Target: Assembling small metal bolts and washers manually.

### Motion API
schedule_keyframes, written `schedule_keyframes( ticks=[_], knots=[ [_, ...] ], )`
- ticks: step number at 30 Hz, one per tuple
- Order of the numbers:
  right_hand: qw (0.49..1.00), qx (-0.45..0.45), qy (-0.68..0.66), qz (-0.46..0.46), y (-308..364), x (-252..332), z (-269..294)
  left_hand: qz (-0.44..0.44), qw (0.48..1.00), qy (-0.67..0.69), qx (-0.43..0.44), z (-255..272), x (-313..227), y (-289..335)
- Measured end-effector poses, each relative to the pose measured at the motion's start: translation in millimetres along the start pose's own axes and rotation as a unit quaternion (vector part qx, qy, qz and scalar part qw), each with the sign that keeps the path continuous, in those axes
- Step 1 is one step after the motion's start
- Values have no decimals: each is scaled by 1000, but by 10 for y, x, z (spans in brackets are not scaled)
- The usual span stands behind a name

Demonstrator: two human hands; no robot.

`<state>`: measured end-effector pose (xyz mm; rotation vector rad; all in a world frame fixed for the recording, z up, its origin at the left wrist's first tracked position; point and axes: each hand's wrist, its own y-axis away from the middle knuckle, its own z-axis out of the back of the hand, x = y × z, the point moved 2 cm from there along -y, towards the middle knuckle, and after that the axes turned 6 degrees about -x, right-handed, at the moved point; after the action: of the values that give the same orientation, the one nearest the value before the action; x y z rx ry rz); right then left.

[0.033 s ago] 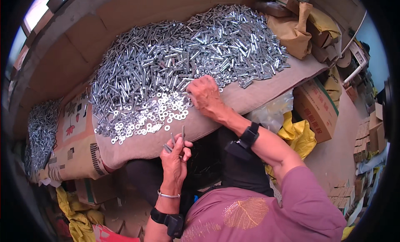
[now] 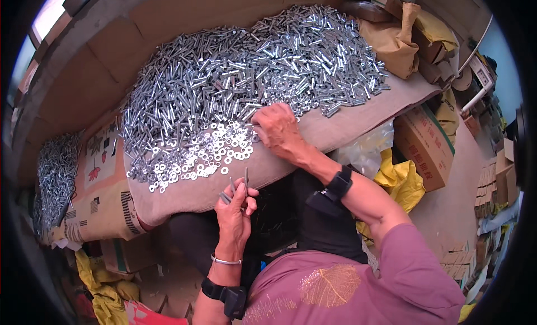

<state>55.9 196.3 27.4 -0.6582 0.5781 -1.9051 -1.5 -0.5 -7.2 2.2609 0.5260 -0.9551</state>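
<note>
My left hand [image 2: 235, 216] is raised in front of the near edge of the cloth-covered surface, its fingers closed round several slim grey metal bolts [image 2: 246, 179] that stick out past the fingertips. My right hand [image 2: 278, 132] rests palm-down where the flat washers [image 2: 221, 151] meet a big heap of metal bolts and sleeves [image 2: 224, 84]. Its fingers are bent together, the tips pointing left among the small parts. What they pinch, if anything, is hidden.
Brown cloth [image 2: 347, 126] covers the work surface. At the far left lies another pile of small metal parts [image 2: 59, 174]. A brown sack [image 2: 394, 39] stands at the back right. Below the right edge are a carton [image 2: 425, 148] and a yellow bag [image 2: 400, 182].
My right hand and forearm have shifted very slightly toward me. My left hand stays in place with the bolts.
</note>
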Motion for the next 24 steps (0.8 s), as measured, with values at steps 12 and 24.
schedule_keyframes(
  ticks=[12, 24],
  knots=[
    [873, 173, -400, -219, 549, 72, 791, 6, 998, -54, 37, -130, 102, 81],
    [864, 256, -387, -197, 682, 427, 626, 59, 993, -17, 97, -142, 243, 144]
  ],
)
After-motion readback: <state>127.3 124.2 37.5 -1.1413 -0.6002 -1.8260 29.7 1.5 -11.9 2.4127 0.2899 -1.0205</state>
